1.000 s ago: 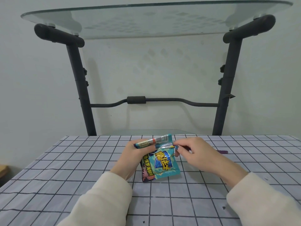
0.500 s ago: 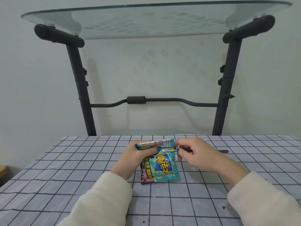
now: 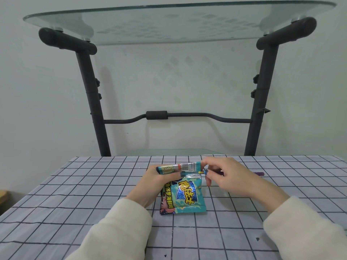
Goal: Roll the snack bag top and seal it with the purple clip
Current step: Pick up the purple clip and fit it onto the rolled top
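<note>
A teal snack bag (image 3: 185,198) lies on the checkered tablecloth (image 3: 75,194), its top rolled into a tight tube (image 3: 178,167). My left hand (image 3: 150,186) pinches the left part of that roll from below and behind, thumb on the front. My right hand (image 3: 232,177) is at the roll's right end, forefinger touching it. In this hand lies the long purple clip (image 3: 260,173). Its yellow tip (image 3: 201,172) points at the bag just under the roll, and its far end sticks out past the hand to the right.
Behind the table stands a dark metal frame (image 3: 93,113) carrying a glass shelf (image 3: 178,21) overhead, with a crossbar (image 3: 156,115) at mid height. A white wall is at the back. The table's far edge runs just beyond the bag.
The bag has come down a little and lies straighter, with its roll more level. My right hand has brought the clip's yellow tip to the roll's right end.
</note>
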